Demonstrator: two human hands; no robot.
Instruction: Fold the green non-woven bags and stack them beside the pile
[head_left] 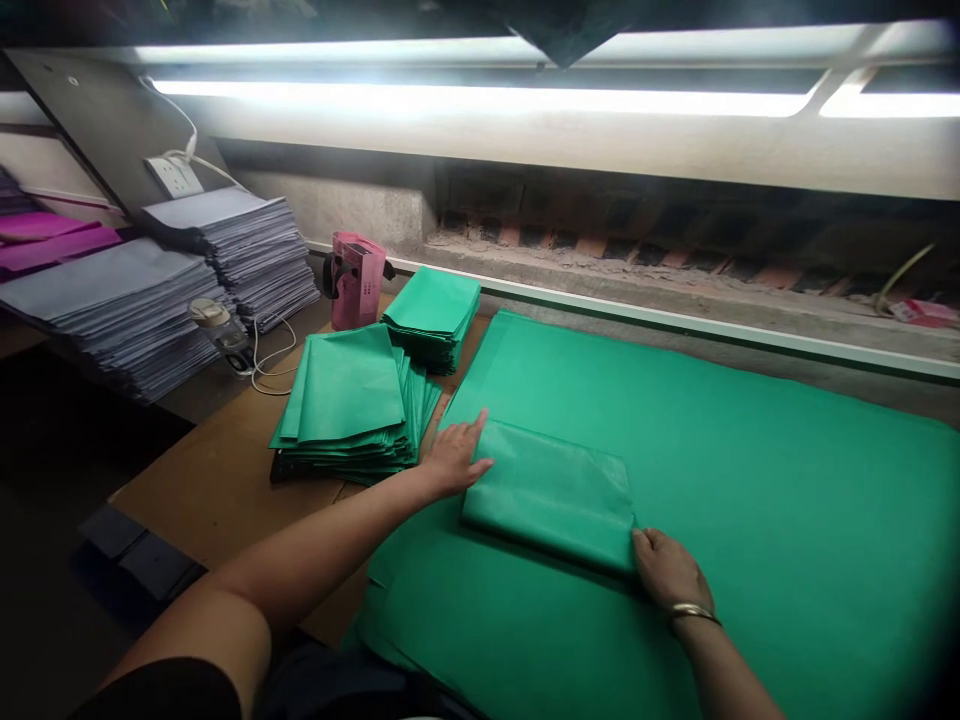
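Observation:
A folded green sheet [551, 490] lies on top of large flat green sheets [795, 500] that cover the table. At its left edge is my left hand [456, 455], open, with thumb and index finger spread apart. My right hand [673, 572], wearing a bracelet, pinches the near right corner of the folded sheet between thumb and fingers. Just left of my left hand sits a fanned, uneven pile of folded green sheets [349, 390]. Behind it stands a neater green stack [433, 305].
A pink bag [358, 280] stands behind the green piles. Grey stacks [247, 240], a clear bottle [221, 335] and a white cable [259, 370] are at the left. A power strip [174, 177] is on the side panel. A bright tube light [480, 100] hangs low over the table's back.

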